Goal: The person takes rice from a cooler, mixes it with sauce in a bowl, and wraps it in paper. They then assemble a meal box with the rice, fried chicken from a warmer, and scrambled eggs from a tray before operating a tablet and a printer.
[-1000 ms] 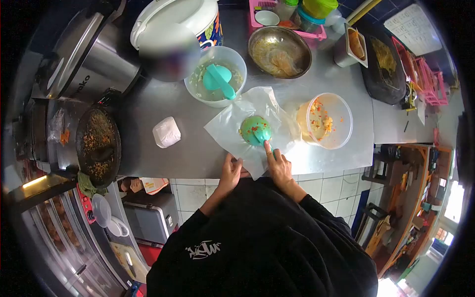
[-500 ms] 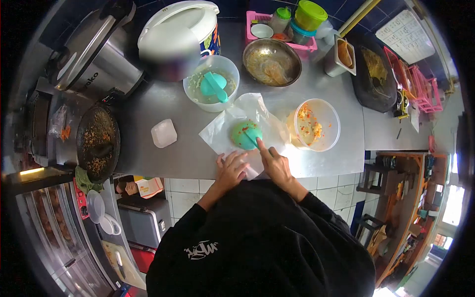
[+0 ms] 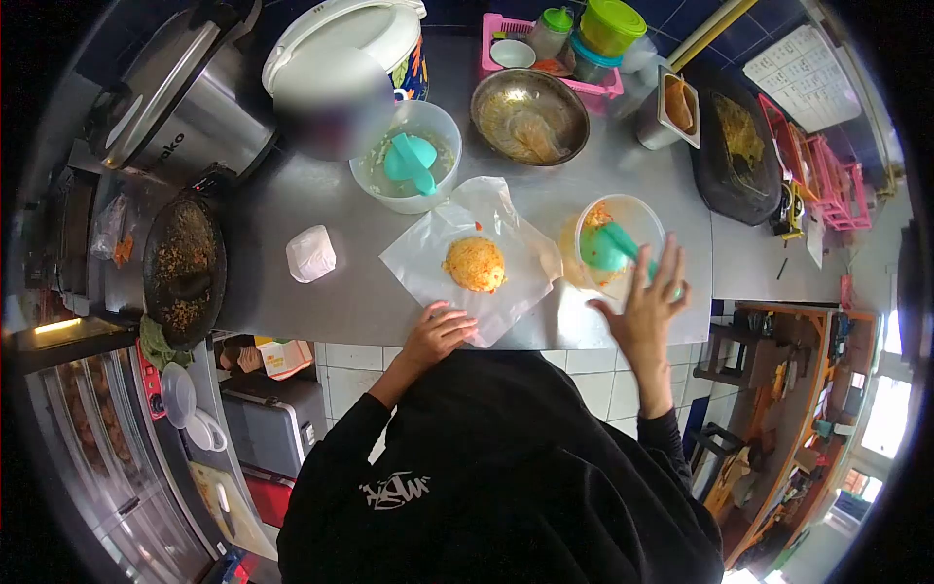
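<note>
A dome of orange-yellow rice [image 3: 475,264] sits on a sheet of white wrapping paper [image 3: 530,255] at the middle of the counter. My left hand [image 3: 440,336] lies on the paper's near left edge, fingers stretched out and holding nothing. To the right stands a clear round tub [image 3: 664,243] with more of the rice in it. A turquoise rice scoop [image 3: 605,249] leans inside this tub, its handle toward me. Beside that handle my right hand [image 3: 647,304] is spread wide, with nothing gripped.
Behind the paper are another tub [image 3: 362,175] with a turquoise scoop and a metal bowl [image 3: 488,115]. A wrapped white packet [image 3: 311,254] lies to the left, near a dark pan [image 3: 212,258]. The counter's front edge runs close to my body.
The scoop has left the paper and is now in the right-hand tub, leaving the rice dome uncovered. My right hand moved right and opened. My left hand stayed at the paper's edge.
</note>
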Demonstrator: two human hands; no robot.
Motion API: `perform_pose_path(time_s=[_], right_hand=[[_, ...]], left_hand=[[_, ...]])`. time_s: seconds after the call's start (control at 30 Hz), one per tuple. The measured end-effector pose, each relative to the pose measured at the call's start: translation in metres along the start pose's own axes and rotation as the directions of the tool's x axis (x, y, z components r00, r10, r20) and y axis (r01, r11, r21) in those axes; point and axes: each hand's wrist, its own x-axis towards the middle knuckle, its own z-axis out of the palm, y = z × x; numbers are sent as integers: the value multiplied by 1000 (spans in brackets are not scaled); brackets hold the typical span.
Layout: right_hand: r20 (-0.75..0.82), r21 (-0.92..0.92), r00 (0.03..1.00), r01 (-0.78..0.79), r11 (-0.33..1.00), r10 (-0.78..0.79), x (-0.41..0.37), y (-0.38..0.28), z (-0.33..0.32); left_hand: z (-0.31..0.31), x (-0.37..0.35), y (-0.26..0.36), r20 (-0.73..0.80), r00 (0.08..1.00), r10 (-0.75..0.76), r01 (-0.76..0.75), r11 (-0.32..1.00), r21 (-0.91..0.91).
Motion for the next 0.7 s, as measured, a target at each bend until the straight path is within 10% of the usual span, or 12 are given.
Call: perform_pose_path(time_s=[0.1, 0.23, 0.37, 0.47, 0.7], right_hand=[[18, -154, 977, 212, 965, -212, -8, -8, 41], [-237, -335, 966, 20, 942, -105, 14, 11, 79], [-113, 10, 986, 122, 992, -120, 15, -3, 89], [153, 146, 744, 634, 760, -650, 1, -7, 99], [-76, 533, 767, 571, 624, -637, 22, 6, 142]], left_hand=[[-4, -4, -4, 10, 1000, 17, -17, 1000, -17], [-27, -7, 1, 51, 999, -12, 10, 999, 30], [-31, -22, -4, 46, 994, -101, 100, 995, 14], [-33, -29, -7, 25, 981, -192, 194, 975, -110], [-25, -40, -18, -87, 873, -479, 439, 852, -284]])
